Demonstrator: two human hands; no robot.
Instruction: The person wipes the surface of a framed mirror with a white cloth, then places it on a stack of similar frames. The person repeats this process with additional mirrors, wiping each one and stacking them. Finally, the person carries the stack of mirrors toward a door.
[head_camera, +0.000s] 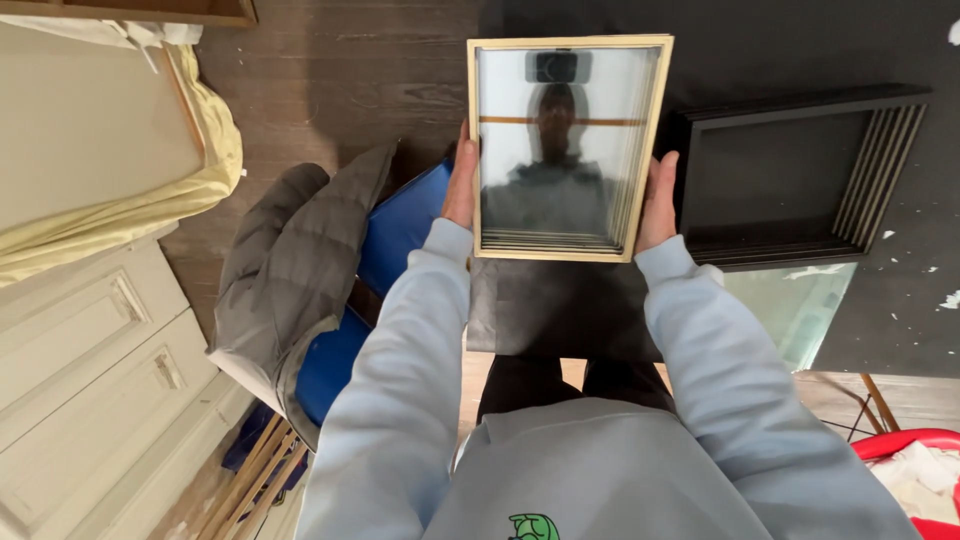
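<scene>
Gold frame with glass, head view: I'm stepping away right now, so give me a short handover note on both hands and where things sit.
Left hand: grip shut on the left edge of the gold frame.
Right hand: grip shut on the right edge of the same frame.
The frame is held up in the air, glass side facing the camera, over a dark sheet.
A black frame lies untouched to the right on the dark surface.
A grey jacket is draped over a blue chair on the left.
Done: gold frame lifted and held level by both hands.
Left: it has not been set down anywhere.
</scene>
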